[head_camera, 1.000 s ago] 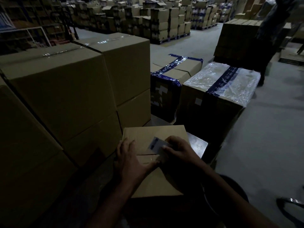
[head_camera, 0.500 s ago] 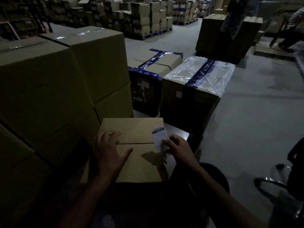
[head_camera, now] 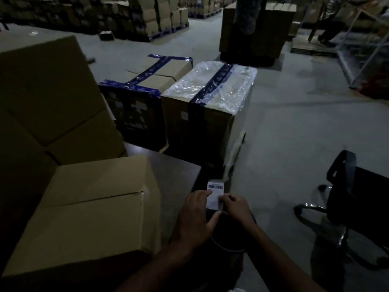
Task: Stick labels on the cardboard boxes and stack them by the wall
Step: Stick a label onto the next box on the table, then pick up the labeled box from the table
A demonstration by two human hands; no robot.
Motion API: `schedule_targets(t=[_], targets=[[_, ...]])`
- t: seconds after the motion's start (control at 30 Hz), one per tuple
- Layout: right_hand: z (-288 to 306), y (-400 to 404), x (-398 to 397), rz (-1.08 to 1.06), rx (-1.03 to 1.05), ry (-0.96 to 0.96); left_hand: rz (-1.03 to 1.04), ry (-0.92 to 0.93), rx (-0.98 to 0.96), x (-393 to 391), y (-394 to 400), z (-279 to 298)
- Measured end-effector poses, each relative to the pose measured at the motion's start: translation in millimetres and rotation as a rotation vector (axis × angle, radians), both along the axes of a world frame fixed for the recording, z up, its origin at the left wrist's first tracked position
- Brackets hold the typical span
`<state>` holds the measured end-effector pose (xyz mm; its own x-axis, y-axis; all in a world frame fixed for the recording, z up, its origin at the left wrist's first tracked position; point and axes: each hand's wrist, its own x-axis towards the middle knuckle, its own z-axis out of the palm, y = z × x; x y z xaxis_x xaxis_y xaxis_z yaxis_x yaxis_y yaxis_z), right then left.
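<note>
Hands meet off bench corner: left hand (head_camera: 194,218) and right hand (head_camera: 235,208) both pinch label (head_camera: 215,193), long axis pointing away. Target cardboard box (head_camera: 92,209) sits left of hands on bench (head_camera: 174,173); left hand nearer.

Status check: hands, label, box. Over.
Both hands, left hand and right hand, pinch the label, off the box. Label not stuck. Nothing in the way.

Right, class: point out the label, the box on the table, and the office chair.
label (head_camera: 215,189): head view, on its barcode end.
box (head_camera: 94,207): head view, on its top flaps.
chair (head_camera: 362,197): head view, on its dark seat.
</note>
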<state>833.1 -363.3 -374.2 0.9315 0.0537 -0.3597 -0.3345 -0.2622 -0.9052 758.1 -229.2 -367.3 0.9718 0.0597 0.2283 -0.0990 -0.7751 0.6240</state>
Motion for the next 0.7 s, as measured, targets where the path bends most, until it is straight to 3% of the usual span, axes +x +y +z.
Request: schedule_targets(t=[0.1, 0.3, 0.43, 0.7], targets=[[-33, -32, 17, -0.03, -0.086, 0.09, -0.01, 0.212, 0.042, 18, -18, -36], [-88, -86, 44, -0.017, -0.212, 0.238, -0.084, 0.396, 0.205, 50, -54, -74], [-99, -97, 60, -0.036, -0.214, 0.251, -0.052, 0.428, 0.21, 62, -66, -80], [-121, -105, 67, 0.14, -0.344, 0.248, 0.102, 0.345, 0.158, 68, -65, -73]])
